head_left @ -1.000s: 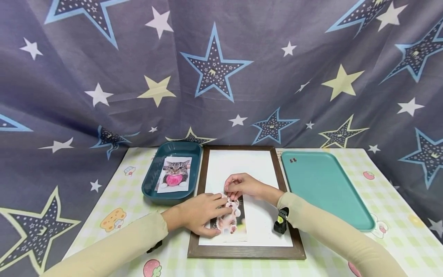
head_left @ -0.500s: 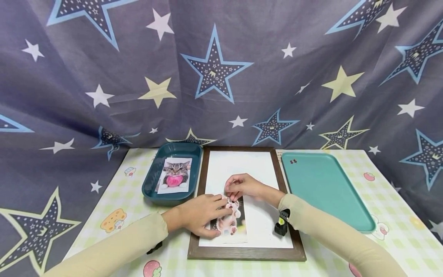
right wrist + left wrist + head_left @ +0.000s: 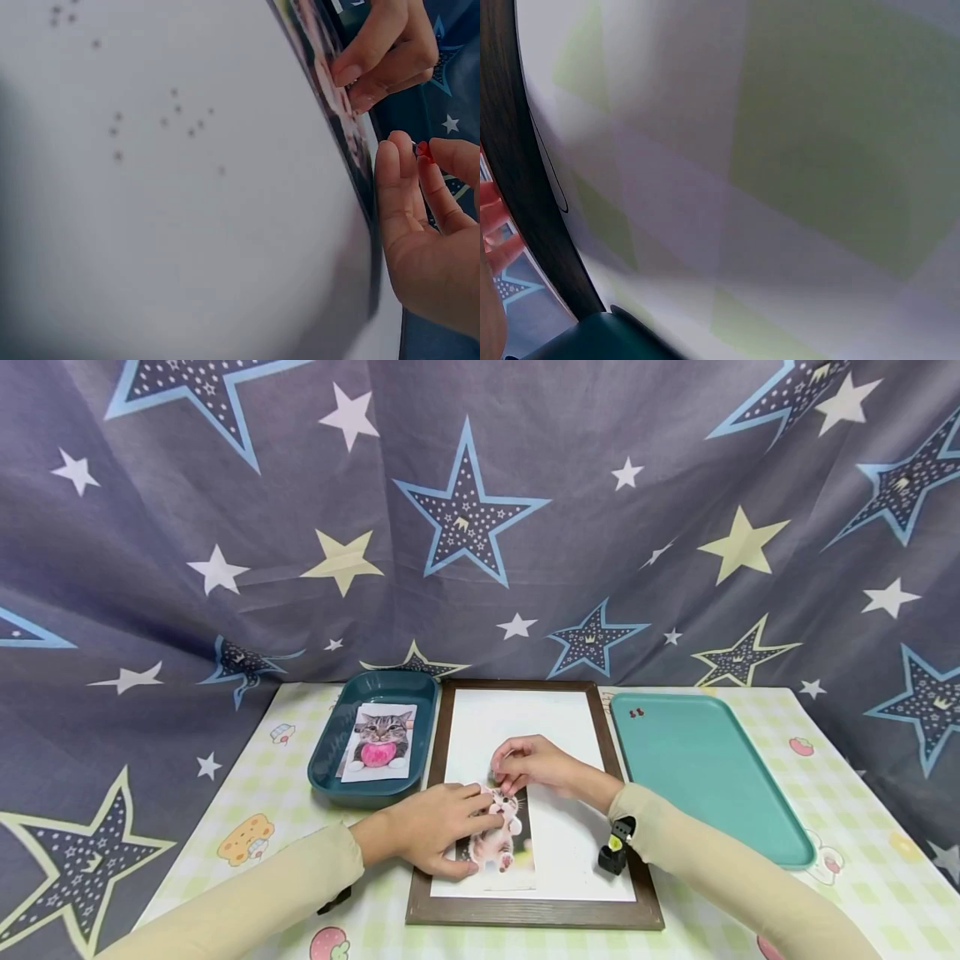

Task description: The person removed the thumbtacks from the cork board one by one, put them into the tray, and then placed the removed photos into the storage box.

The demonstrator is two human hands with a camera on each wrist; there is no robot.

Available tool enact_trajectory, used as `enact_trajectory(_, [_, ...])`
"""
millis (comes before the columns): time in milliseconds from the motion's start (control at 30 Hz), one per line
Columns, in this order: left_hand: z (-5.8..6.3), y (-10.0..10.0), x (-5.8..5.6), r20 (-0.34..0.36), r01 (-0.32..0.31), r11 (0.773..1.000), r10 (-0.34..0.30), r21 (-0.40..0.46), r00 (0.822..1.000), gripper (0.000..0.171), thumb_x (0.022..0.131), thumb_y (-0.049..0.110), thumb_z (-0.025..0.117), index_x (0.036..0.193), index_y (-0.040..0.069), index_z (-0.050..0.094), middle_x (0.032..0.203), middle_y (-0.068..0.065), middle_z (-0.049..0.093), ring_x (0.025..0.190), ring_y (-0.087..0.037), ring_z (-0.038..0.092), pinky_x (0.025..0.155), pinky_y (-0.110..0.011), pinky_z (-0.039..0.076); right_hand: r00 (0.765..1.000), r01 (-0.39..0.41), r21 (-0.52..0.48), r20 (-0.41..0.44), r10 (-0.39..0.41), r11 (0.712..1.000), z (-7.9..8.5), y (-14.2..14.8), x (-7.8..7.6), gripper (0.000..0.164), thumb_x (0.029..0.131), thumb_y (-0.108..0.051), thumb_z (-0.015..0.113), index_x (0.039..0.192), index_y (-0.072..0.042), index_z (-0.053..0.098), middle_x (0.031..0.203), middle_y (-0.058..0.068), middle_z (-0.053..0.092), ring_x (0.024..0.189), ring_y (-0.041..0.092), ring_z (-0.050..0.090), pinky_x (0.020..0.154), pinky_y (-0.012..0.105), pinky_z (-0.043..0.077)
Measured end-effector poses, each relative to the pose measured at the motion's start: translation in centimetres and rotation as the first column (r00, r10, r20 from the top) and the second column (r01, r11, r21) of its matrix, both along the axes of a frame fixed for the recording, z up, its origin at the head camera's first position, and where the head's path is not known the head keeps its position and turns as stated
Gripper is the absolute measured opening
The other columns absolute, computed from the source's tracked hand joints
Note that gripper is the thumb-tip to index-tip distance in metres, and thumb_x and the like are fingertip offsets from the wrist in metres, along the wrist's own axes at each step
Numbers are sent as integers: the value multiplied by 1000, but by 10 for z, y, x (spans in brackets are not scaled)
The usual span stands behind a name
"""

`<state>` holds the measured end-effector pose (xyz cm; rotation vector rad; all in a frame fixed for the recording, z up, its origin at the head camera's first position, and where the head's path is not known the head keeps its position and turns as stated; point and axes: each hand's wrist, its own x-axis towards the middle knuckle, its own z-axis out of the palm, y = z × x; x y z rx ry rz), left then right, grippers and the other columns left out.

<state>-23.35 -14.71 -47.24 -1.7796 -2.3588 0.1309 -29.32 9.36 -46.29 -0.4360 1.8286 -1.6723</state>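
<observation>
A kitten photo (image 3: pixel 498 843) lies on the lower left part of a white board (image 3: pixel 577 860) with a dark brown wooden frame. My left hand (image 3: pixel 442 822) rests on the photo's left side, fingers spread and fairly straight. At the photo's top edge, my right hand (image 3: pixel 536 764) pinches a small red push pin (image 3: pixel 424 151) between thumb and fingers; the pin shows only in the right wrist view. There its other fingertips are right by the board's surface, near the photo. In the left wrist view, parts of the fingers appear beyond the frame's edge (image 3: pixel 525 157).
A dark teal basin (image 3: pixel 322 760) left of the board holds cat photos (image 3: pixel 378 743). On the right lies a flat turquoise tray (image 3: pixel 697 768) with small red pins (image 3: pixel 636 712) at its far left corner. Several small dark holes (image 3: pixel 191 133) dot the board. A checkered cloth (image 3: pixel 285 810) covers the table.
The right hand has shifted very slightly to the right at the photo's top edge. The left hand stays on the photo. The whole head view has moved down a little.
</observation>
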Motion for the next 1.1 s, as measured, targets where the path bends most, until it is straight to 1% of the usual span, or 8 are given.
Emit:
enact_trajectory(100, [0, 0, 0, 7, -8, 1000, 8, -7, 1000, 68, 94, 65, 51, 148, 22, 51, 134, -1, 59, 117, -17, 58, 97, -35, 54, 1000, 17, -5, -17, -17, 1000, 3, 2, 0, 15, 99, -2, 59, 110, 8, 62, 85, 6, 68, 68, 13, 68, 69, 28, 61])
enact_trajectory(233, [1, -1, 1, 10, -7, 1000, 7, 3, 1000, 68, 94, 63, 52, 147, 22, 52, 136, -3, 60, 119, -20, 59, 99, -37, 54, 996, 44, 8, -83, -43, 999, 12, 4, 2, 16, 96, -1, 60, 109, 7, 64, 85, 10, 68, 68, 14, 68, 70, 30, 61])
enact_trajectory(300, [1, -1, 1, 8, -3, 1000, 3, 11, 1000, 68, 94, 63, 53, 147, 21, 52, 137, -3, 60, 120, -20, 59, 99, -37, 54, 991, 61, 19, -122, -58, 998, 18, 6, 3, 18, 96, -2, 60, 110, 8, 64, 84, 9, 68, 69, 14, 68, 70, 30, 61])
enact_trajectory(367, [0, -1, 1, 7, -1, 1000, 1, 17, 1000, 67, 93, 62, 54, 147, 21, 53, 137, -3, 60, 120, -21, 59, 99, -38, 54, 985, 71, 19, -157, -67, 997, 24, 8, 3, 21, 96, -2, 58, 112, 11, 63, 85, 7, 68, 71, 14, 68, 72, 30, 61])
enact_trajectory(433, [0, -1, 1, 6, 1, 1000, -1, 22, 1000, 67, 93, 62, 54, 147, 21, 53, 136, -3, 61, 120, -21, 59, 98, -38, 54, 980, 84, 14, -180, -80, 996, 28, 11, 4, 23, 97, -3, 59, 114, 12, 63, 84, 2, 68, 72, 14, 67, 73, 30, 61])
enact_trajectory(567, [0, -1, 1, 9, 4, 1000, -4, 27, 1000, 67, 94, 62, 53, 146, 21, 53, 135, -4, 61, 119, -20, 59, 97, -37, 55, 973, 106, -2, -207, -104, 994, 36, 17, 4, 24, 97, -3, 59, 114, 14, 62, 84, 1, 68, 72, 14, 67, 73, 29, 62])
enact_trajectory(833, [0, 0, 1, 27, -22, 1000, 22, 1, 999, 68, 94, 64, 52, 148, 23, 51, 134, -2, 60, 117, -17, 57, 96, -35, 54, 962, 144, -24, -231, -146, 989, 48, 32, 1, 26, 97, -4, 62, 116, 14, 62, 85, 2, 69, 72, 14, 67, 73, 28, 61])
enact_trajectory(1100, [-2, 0, 0, 5, -32, 999, 32, -15, 999, 69, 94, 65, 50, 148, 23, 51, 134, -2, 60, 118, -17, 56, 96, -35, 54, 946, 202, -37, -250, -205, 979, 57, 50, -6, 28, 97, -4, 64, 118, 14, 61, 86, 0, 71, 72, 13, 69, 72, 28, 62])
